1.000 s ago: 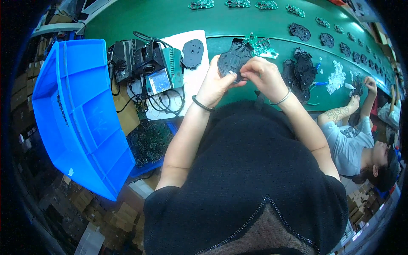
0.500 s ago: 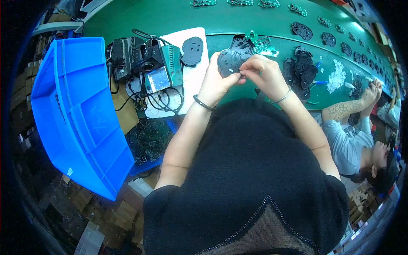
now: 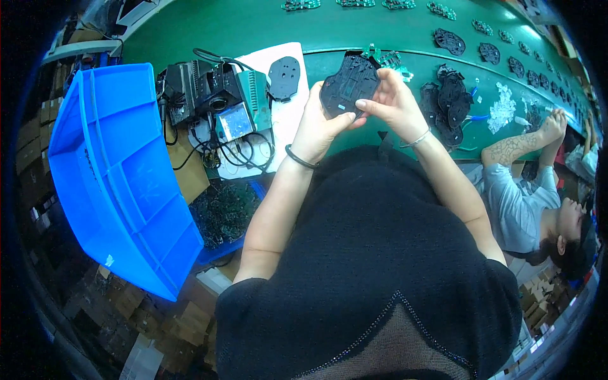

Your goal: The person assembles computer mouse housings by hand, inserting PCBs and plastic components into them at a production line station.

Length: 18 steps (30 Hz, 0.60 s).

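Both hands hold up a black moulded plastic shell over the green bench. It has ribs, small holes and a small pale piece near its lower edge. My left hand grips its left and lower side, thumb along the lower edge. My right hand clasps its right side, thumb on the lower right part and fingers behind. Just beyond the shell lie green circuit boards. To the right of my right hand sits a pile of similar black shells.
A blue plastic crate stands tilted at left. Near it are a black device with cables and a flat black part on a white sheet. Clear plastic bits and blue-handled pliers lie right, near a co-worker's arm.
My right hand's fingertips have left their pinch at the shell's lower edge and now hold its right side. The shell has turned to show its face more fully.
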Available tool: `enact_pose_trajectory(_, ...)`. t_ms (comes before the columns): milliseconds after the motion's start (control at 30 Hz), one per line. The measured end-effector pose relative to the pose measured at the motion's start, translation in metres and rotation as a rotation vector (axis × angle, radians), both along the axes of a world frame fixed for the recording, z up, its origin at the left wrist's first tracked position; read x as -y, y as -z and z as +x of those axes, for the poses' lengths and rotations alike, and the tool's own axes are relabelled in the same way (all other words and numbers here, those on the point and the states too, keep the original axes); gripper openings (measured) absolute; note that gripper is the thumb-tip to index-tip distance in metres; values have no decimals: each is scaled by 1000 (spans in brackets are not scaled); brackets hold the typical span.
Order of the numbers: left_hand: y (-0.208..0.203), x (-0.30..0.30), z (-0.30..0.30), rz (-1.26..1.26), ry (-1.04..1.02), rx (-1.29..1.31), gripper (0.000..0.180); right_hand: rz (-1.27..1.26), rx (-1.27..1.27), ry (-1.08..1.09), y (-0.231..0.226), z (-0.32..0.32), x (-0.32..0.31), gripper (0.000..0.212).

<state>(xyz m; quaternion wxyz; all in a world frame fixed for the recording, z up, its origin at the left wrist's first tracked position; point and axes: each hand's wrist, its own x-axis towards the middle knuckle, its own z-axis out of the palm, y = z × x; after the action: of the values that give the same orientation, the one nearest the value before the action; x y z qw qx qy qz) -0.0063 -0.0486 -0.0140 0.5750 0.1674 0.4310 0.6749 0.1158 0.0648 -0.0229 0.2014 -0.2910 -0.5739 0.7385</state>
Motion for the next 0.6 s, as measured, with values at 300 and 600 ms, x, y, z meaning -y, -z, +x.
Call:
enact_pose_trajectory(300, 1, -4, 1, -30, 7, -8, 66, 99, 50, 14, 2, 0, 2, 53)
enact_pose_trajectory(600, 34, -13, 18, -131, 93, 25, 53, -101, 56, 160, 35, 21, 3, 43)
